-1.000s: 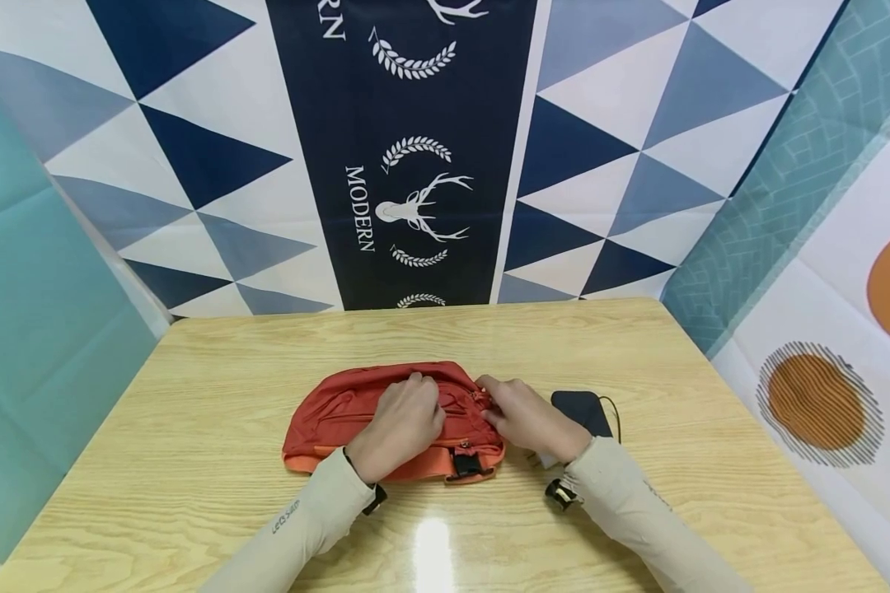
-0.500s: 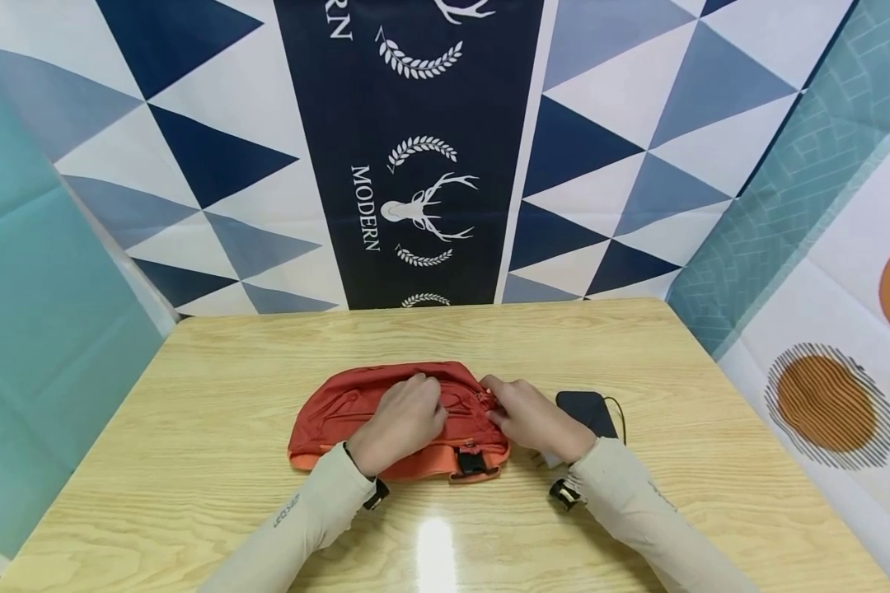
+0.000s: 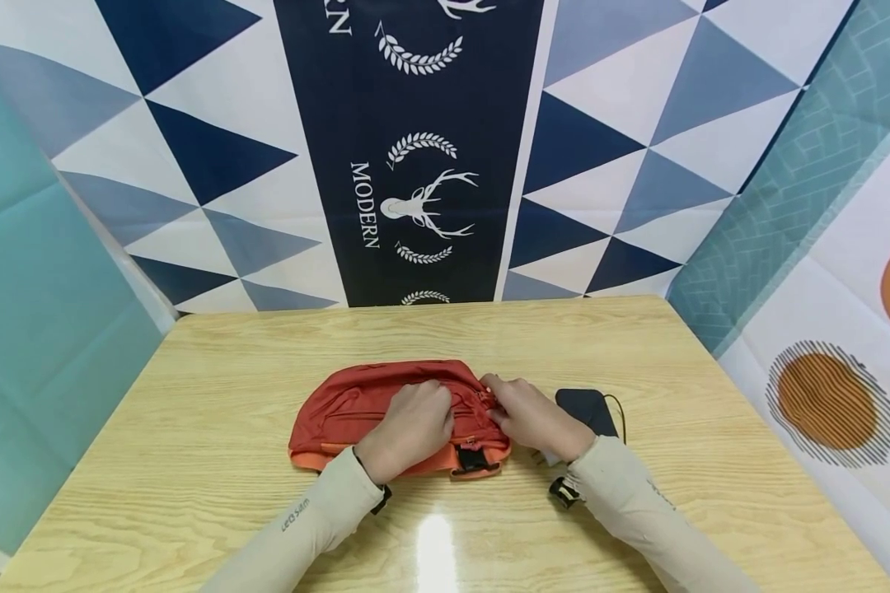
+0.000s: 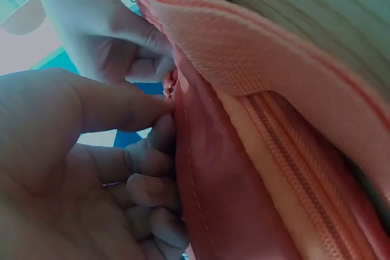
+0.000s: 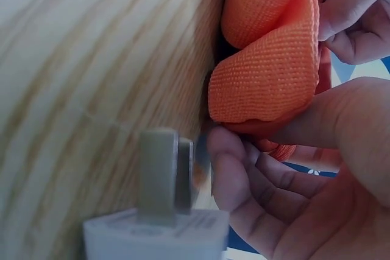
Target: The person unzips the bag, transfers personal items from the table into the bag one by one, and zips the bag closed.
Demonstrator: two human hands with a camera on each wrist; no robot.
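Patterned cloth [image 3: 423, 148] with a deer-head motif hangs behind a pale wood desk [image 3: 215, 412], on which a red bag [image 3: 334, 399] lies in front of the person; its long axis runs left to right, roughly parallel to the far edge, the arched side facing away and an orange strap [image 3: 430, 463] with a black buckle [image 3: 475, 458] along the near side, the buckle toward the right end. Head view alone shows the whole bag and a black case [image 3: 584, 405] near the right forearm; the left wrist view adds an orange zip [image 4: 292, 162], the right wrist view the prongs of a white plug [image 5: 155, 238]. Left hand [image 3: 413, 418]: grip drawn together, thumb and forefinger pinching the bag's upper fabric. Right hand [image 3: 531, 417]: grip pinching the bag's right end, thumb against curled fingers
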